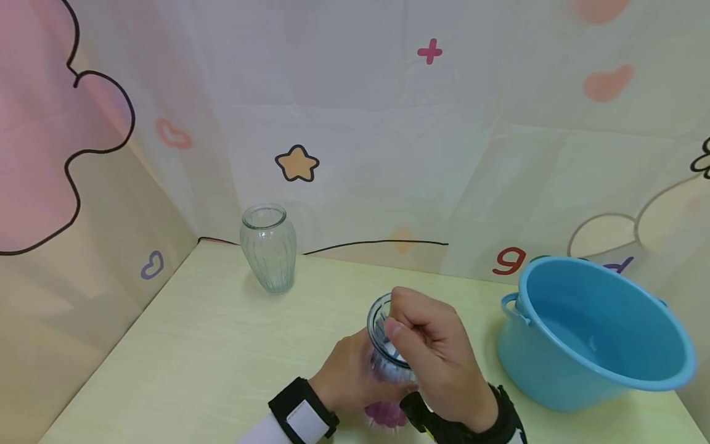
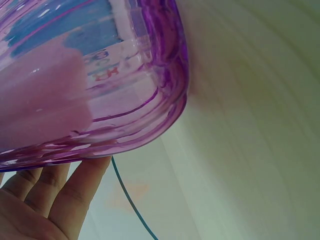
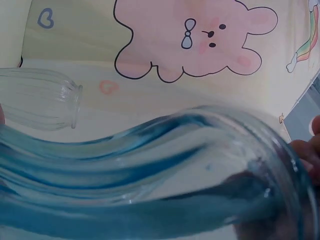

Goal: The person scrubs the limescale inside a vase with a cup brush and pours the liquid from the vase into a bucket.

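Note:
My left hand point(image 1: 355, 373) grips a ribbed glass vase point(image 1: 379, 330), bluish at its mouth and purple toward its base point(image 2: 172, 75). The vase leans with its mouth away from me. In the left wrist view, left fingers point(image 2: 75, 195) lie against its side. My right hand point(image 1: 440, 357) is at the mouth with its visible fingers curled, and it covers part of the rim. Something whitish shows inside under that hand; whether the fingers hold it is hidden. Through the glass, pink and blue patches point(image 2: 45, 95) appear, their kind unclear.
A second clear ribbed vase point(image 1: 269, 250) stands upright at the back left of the pale table point(image 1: 183, 357). To the right sits a large light-blue bucket point(image 1: 554, 364) with a side handle. A printed cloth backdrop point(image 1: 355, 123) hangs behind the table.

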Motion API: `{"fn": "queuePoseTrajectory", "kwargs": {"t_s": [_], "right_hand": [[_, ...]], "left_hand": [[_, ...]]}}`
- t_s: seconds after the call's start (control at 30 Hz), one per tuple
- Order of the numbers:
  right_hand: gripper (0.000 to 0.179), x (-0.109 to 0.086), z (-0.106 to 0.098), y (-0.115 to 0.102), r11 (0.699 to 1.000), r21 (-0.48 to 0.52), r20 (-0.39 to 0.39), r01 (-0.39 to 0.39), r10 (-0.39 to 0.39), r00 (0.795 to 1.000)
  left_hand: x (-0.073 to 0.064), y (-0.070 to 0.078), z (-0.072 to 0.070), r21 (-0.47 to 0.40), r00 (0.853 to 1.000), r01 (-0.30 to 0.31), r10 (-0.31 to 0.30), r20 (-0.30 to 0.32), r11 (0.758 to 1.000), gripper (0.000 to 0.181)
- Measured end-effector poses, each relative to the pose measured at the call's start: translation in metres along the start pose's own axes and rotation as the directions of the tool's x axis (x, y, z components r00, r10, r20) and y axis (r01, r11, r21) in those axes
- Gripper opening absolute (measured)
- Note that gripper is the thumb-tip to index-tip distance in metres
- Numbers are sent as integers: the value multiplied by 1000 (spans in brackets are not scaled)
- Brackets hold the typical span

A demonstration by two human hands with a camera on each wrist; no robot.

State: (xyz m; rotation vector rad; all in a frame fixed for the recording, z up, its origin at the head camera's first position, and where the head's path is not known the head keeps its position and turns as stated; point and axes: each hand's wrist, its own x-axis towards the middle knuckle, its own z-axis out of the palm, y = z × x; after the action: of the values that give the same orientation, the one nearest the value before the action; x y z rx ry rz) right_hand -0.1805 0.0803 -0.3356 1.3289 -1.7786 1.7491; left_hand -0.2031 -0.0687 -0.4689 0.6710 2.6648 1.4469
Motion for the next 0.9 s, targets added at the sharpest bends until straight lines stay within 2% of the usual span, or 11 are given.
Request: {"fn": "queuePoseTrajectory", "kwargs": {"t_s": [0.1,0.23,0.43,0.6,0.9], "right_hand": [[40,0,-1,-1,994,-67,23,-87,89,996],[41,0,-1,-4,966,-161,6,-201,205,979],[40,1,-2,-5,942,-215,-4,-259,264,964],[40,2,-3,-7,930,-211,-10,-300,305,952],[39,3,-6,-11,916,-114,-11,-384,385,923]], "left_hand": [[0,1,0,1,1000,20,-20,9,1000,70],[0,1,1,6,1000,22,-22,12,1000,69],[0,0,1,24,1000,-5,5,3,1000,70],[0,0,1,30,1000,-9,9,-1,1000,70],[0,0,-1,9,1000,-18,17,16,1000,75]]}}
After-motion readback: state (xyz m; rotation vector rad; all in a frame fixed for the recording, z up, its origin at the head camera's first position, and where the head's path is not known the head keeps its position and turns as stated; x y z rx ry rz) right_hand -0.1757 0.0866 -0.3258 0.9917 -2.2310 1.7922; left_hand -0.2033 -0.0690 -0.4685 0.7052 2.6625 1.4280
